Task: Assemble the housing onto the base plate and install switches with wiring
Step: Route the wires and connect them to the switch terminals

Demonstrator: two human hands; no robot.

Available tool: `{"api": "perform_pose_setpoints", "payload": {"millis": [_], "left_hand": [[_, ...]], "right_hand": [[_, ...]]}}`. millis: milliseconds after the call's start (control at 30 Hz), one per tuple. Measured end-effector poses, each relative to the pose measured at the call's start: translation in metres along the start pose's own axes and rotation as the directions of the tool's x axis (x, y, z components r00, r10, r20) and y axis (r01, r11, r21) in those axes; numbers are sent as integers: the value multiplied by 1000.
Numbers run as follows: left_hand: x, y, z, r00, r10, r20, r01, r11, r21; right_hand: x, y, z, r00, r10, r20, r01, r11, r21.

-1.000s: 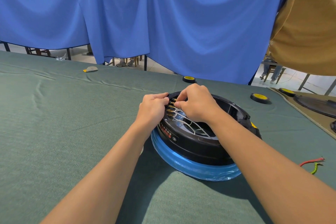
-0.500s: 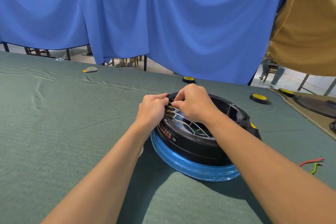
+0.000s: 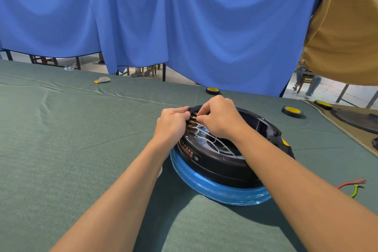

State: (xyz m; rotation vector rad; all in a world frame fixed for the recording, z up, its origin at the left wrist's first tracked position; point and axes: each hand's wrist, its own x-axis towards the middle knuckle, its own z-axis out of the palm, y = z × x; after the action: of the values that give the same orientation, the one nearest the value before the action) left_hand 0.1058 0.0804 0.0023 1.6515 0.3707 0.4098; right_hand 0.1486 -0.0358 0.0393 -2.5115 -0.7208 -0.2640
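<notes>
A round black housing [image 3: 216, 166] sits on a base plate wrapped in blue film [image 3: 214, 189] on the green table cloth. Brass switch terminals [image 3: 192, 122] line its far left rim, with white wires [image 3: 206, 139] running from them into the ring. My left hand [image 3: 171, 125] grips the outside of the rim at the terminals, fingers curled. My right hand [image 3: 218, 118] reaches over from inside and pinches a wire end at the top terminal. The fingertips hide the exact contact.
Black and yellow tape rolls [image 3: 292, 111] [image 3: 212, 90] lie behind the housing, a third [image 3: 323, 104] on the brown mat at right beside a dark disc [image 3: 358, 118]. Red and green wire pieces [image 3: 351, 186] lie at right. A small pale tag [image 3: 102, 80] lies far left.
My right hand has shifted slightly up along the row of terminals; my left hand stays clamped on the rim. The housing has not moved.
</notes>
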Motion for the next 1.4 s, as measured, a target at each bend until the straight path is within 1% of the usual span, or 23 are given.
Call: {"api": "perform_pose_setpoints", "payload": {"millis": [100, 267, 367, 433, 467, 533, 600, 667, 700, 733, 767, 800, 867, 900, 967, 1067, 1167, 1300, 1333, 1400], "left_hand": [[0, 0, 1, 1000, 2, -2, -2, 1000, 9], [0, -1, 2, 1000, 10, -13, -10, 1000, 4], [-2, 0, 1, 1000, 4, -16, -4, 1000, -16], [-3, 0, 1, 1000, -3, -19, 3, 1000, -19], [-3, 0, 1, 1000, -4, -22, 3, 1000, -11], [-4, 1, 1, 999, 10, -41, -9, 1000, 16], [-6, 3, 0, 995, 56, -77, -49, 994, 93], [-7, 5, 0, 985, 128, -116, -104, 976, 192], [-8, 6, 0, 980, 159, -121, -129, 966, 223], [-8, 6, 1, 977, 183, -109, -152, 957, 246], [-10, 8, 2, 977, 201, -77, -174, 948, 267], [-11, 9, 3, 976, 213, -38, -193, 937, 292], [-16, 13, 5, 969, 247, 28, -240, 901, 361], [-18, 15, 5, 961, 271, 49, -268, 877, 399], [-22, 18, 6, 946, 313, 87, -316, 825, 468], [-24, 20, 8, 934, 324, 152, -354, 775, 524], [-27, 22, 10, 933, 298, 200, -358, 733, 579], [-35, 30, 12, 912, 310, 269, -408, 621, 669], [-37, 32, 13, 903, 324, 282, -428, 608, 669], [-42, 37, 15, 890, 339, 306, -456, 620, 639]], "right_hand": [[0, -3, 3, 999, -34, -18, 34, 999, -34], [1, -3, 5, 998, -48, -31, 48, 999, -25], [-1, -3, 2, 999, -47, 5, 47, 999, -13], [-4, -3, -7, 997, -75, 28, 75, 997, -13], [-8, -1, -15, 995, -97, 18, 98, 995, -21], [-17, 7, -31, 992, -112, -53, 110, 993, -37], [-30, 26, -48, 985, -55, -165, 44, 997, -64], [-47, 51, -60, 962, 72, -263, -102, 990, -101], [-55, 62, -62, 948, 150, -282, -185, 977, -103], [-63, 72, -63, 933, 231, -277, -261, 963, -75], [-69, 79, -61, 917, 308, -251, -319, 948, -1], [-73, 83, -58, 901, 376, -215, -357, 926, 121], [-77, 86, -54, 879, 449, -164, -363, 850, 381], [-76, 87, -52, 872, 463, -161, -345, 814, 468], [-73, 89, -50, 866, 475, -155, -320, 765, 559], [-65, 95, -49, 874, 468, -130, -311, 745, 590], [-59, 100, -49, 897, 426, -120, -288, 768, 572], [-54, 101, -52, 920, 380, -93, -279, 805, 523], [-53, 101, -51, 918, 381, -110, -283, 823, 493], [-55, 103, -50, 895, 405, -190, -283, 841, 461]]}}
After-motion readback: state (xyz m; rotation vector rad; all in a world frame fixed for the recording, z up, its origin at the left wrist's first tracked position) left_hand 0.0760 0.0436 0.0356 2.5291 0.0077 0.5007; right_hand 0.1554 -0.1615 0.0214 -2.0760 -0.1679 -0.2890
